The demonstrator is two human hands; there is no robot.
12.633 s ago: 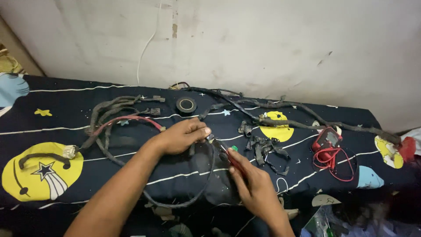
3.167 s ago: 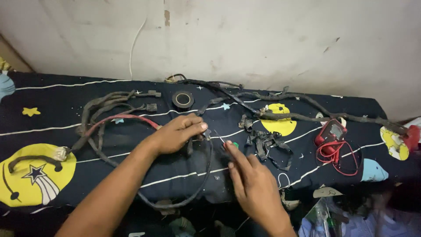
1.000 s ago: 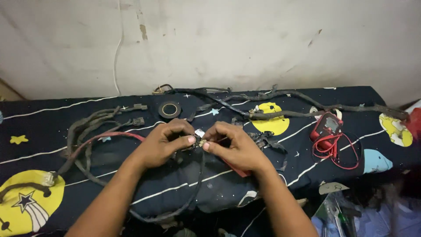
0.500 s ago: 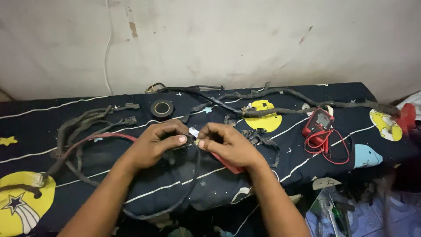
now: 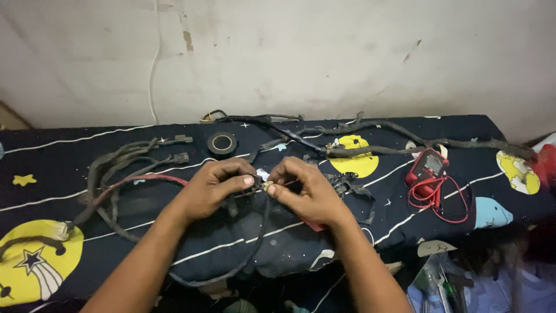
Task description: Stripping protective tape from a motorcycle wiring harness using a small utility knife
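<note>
At the middle of the bed's dark space-print sheet (image 5: 69, 191), both hands meet over a black wiring harness (image 5: 255, 243): left hand (image 5: 211, 188) and right hand (image 5: 307, 191) each pinch closed on a small connector (image 5: 263, 184) at the cable's end, thumbs and forefingers nearly touching. Looks like the step is working that connector or its terminals by fingertip; next move likely needs a firm pinch on both sides and fine finger control, detail too small to tell. Forearms converge from below, wrists low, knuckles up; tape roll (image 5: 222, 142) and red multimeter (image 5: 427, 165) lie apart.
</note>
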